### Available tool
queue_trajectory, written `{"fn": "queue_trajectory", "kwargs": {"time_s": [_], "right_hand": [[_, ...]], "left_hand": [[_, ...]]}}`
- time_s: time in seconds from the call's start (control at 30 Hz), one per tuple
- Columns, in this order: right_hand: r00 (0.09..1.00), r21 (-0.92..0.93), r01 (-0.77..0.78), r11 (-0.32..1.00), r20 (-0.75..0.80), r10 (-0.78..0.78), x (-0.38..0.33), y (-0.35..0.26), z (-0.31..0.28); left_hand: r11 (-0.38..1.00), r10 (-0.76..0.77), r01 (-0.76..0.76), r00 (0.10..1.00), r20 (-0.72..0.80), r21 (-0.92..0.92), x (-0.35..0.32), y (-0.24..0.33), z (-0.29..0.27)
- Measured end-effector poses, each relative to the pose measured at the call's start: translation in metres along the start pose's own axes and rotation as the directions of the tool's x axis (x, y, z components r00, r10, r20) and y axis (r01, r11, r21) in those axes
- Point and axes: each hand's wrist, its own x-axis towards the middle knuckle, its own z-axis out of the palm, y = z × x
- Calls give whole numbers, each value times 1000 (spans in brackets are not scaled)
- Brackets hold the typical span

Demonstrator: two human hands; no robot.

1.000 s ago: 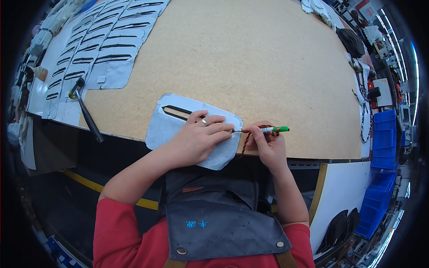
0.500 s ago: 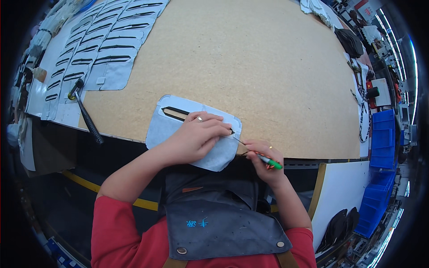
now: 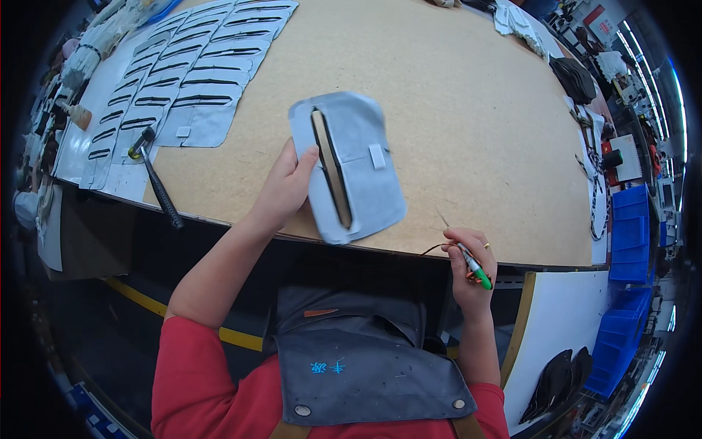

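Note:
My left hand [image 3: 290, 179] is closed on the edge of a pale blue-grey fabric panel [image 3: 376, 197], thumb on top. The panel is tilted up over the table's front edge, its long side pointing away from me. A long slot with black edges [image 3: 327, 157] runs along its left part, and a small white tab sits right of the slot. My right hand [image 3: 472, 256] is closed round a slim tool with a green and white handle [image 3: 479, 275], apart from the panel. Its thin pointed tip faces away from me. A thin dark curved piece sticks out beside the fingers.
Rows of similar slotted panels [image 3: 212, 88] lie at the far left of the brown tabletop [image 3: 468, 110]. A hammer [image 3: 162, 188] rests over the front left edge. Black pieces [image 3: 572, 80] and white gloves [image 3: 518, 28] lie far right; blue bins [image 3: 630, 230] stand beyond the right edge.
My left hand has lifted the panel off the table, turned it upright and shown its other face. My right hand has drawn the tool away from it, to the right.

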Motion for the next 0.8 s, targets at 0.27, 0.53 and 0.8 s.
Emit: {"fn": "queue_trajectory", "kwargs": {"time_s": [0.27, 0.53, 0.8], "right_hand": [[990, 213, -95, 972, 126, 69, 13, 17, 23], [931, 437, -342, 832, 275, 239, 28, 11, 51], [912, 414, -396, 819, 282, 298, 41, 22, 52]], "left_hand": [[593, -36, -354, 885, 463, 723, -40, 44, -17], [510, 126, -622, 737, 664, 594, -37, 18, 4], [507, 215, -671, 706, 675, 541, -38, 14, 13]]}}
